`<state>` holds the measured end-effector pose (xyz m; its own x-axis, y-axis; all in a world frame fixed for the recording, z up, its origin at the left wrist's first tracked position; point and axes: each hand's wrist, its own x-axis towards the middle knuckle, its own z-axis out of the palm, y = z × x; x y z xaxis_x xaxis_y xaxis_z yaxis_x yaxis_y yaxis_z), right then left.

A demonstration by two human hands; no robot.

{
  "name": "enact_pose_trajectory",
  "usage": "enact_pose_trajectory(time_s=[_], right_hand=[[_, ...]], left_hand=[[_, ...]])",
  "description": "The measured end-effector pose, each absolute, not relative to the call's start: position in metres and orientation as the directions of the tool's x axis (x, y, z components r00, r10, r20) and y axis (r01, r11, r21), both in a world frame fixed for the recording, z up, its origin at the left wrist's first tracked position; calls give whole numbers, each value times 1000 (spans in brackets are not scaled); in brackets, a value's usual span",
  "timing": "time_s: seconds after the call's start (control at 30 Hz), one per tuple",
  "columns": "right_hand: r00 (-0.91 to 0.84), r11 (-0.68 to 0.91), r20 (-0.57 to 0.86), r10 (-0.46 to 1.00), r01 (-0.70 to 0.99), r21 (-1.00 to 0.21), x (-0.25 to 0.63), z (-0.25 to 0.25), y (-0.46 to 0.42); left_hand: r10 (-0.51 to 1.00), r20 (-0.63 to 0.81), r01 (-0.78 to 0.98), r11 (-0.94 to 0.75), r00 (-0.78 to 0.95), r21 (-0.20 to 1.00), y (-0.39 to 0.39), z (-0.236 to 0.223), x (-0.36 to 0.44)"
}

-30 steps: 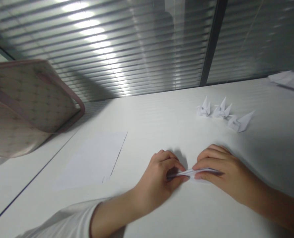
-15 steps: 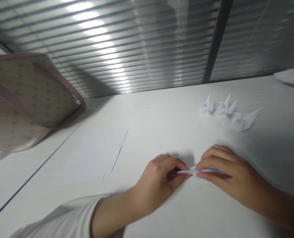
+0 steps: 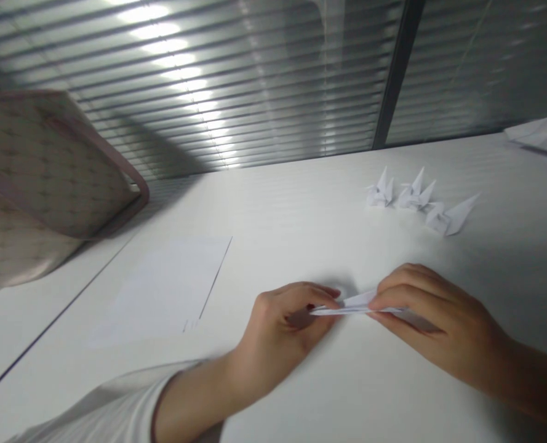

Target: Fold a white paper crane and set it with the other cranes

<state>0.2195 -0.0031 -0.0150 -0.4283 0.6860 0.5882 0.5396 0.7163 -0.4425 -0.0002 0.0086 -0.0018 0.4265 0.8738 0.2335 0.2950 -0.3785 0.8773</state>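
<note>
A small piece of folded white paper (image 3: 355, 306) is held between my two hands just above the white table, seen nearly edge-on. My left hand (image 3: 287, 332) pinches its left end between thumb and fingers. On the other end, my right hand (image 3: 427, 314) is closed the same way, thumb below and fingers above. Part of the paper is hidden behind the fingers. Beyond my right hand, three folded paper cranes stand in a row: a left one (image 3: 381, 189), a middle one (image 3: 416, 192) and a right one (image 3: 449, 215).
A flat sheet of paper (image 3: 162, 289) lies on the table (image 3: 273, 215) to the left. A patterned bag (image 3: 47, 178) with pink trim stands at far left. More white paper (image 3: 538, 135) lies at the right back edge. Window blinds (image 3: 264, 80) rise behind the table.
My hands have drawn slightly apart, the left one shifting left, so more of the folded paper shows between them. A flap now points up near the right fingers. The view has moved a little.
</note>
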Motion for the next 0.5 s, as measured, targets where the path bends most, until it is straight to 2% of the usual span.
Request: enact_pose_trajectory(time_s=[0.23,0.5], right_hand=[[-405,731,634,659,541,-415,221,-15,-6],[-377,695,609,698,564,-446,225,-15,-3]], left_hand=[[911,264,278,-355,318,893,6,0,2],[890,327,255,-412,318,875,7,1,0]])
